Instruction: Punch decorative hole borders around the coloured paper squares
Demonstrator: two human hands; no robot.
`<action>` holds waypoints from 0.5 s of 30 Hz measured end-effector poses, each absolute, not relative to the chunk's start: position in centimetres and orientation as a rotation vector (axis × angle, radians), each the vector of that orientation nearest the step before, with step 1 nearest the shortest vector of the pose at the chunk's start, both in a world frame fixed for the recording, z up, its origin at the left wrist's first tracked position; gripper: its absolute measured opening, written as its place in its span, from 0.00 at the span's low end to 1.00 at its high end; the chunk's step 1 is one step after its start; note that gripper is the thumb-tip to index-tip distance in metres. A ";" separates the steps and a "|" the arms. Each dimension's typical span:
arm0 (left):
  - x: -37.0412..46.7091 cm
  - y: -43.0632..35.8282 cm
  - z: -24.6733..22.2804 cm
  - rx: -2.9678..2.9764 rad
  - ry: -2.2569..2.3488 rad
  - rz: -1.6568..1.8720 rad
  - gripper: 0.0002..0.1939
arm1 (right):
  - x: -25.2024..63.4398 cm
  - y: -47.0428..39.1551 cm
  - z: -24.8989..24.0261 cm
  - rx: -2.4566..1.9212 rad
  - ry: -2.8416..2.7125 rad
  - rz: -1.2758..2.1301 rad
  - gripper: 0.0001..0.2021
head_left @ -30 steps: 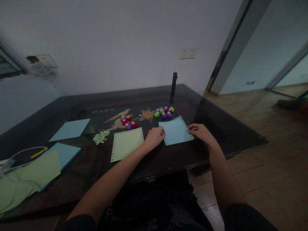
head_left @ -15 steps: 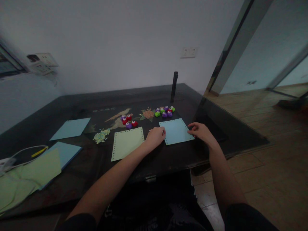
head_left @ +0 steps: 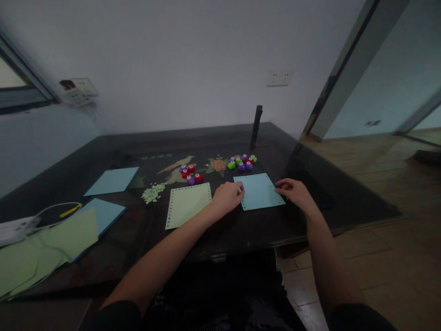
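A blue sheet [head_left: 261, 192] with small holes along its edges lies on the dark table between my hands. My left hand [head_left: 228, 196] is at its left edge, fingers curled together; what they hold, if anything, is too small to make out. At the sheet's right edge my right hand [head_left: 292, 189] has thumb and forefinger apart, with nothing visible between them. A pale green sheet [head_left: 188, 202] with holes on its top and left sides lies left of my left hand. Behind the sheets sit two groups of small eyed pieces, red and purple [head_left: 190, 180] and green, purple and red [head_left: 241, 166].
Small paper bits [head_left: 152, 193] lie in a pile left of the green sheet. Farther left are another blue sheet [head_left: 112, 181], stacked green paper [head_left: 74, 234], a yellow item [head_left: 70, 211] and a power strip [head_left: 15, 231]. A black upright object [head_left: 256, 128] stands at the back.
The view has shifted a little, so everything appears slightly farther right. Both hands stay at the blue sheet's sides, with little change in their pose.
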State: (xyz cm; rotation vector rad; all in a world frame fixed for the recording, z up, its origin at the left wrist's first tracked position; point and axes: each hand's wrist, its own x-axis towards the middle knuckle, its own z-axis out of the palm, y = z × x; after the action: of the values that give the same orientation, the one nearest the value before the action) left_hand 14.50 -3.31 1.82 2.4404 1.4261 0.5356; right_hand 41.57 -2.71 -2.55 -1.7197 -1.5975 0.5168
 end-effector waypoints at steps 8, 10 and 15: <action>8.0 -4.0 2.9 2.391 1.349 0.669 0.09 | 39.9 -2.8 -1.4 -1.602 -1.561 0.571 0.15; 5.2 -3.5 2.7 2.337 1.443 0.692 0.10 | 39.0 -2.8 -0.7 -1.560 -1.564 0.581 0.15; -0.9 -2.1 2.1 2.278 1.626 0.739 0.09 | 35.0 -2.7 2.4 -1.446 -1.603 0.618 0.15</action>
State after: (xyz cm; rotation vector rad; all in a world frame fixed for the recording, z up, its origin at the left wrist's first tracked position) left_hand -0.89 -2.11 2.13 2.2781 1.6260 0.7390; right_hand 35.03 -2.65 2.43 -1.4458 -1.6033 0.6184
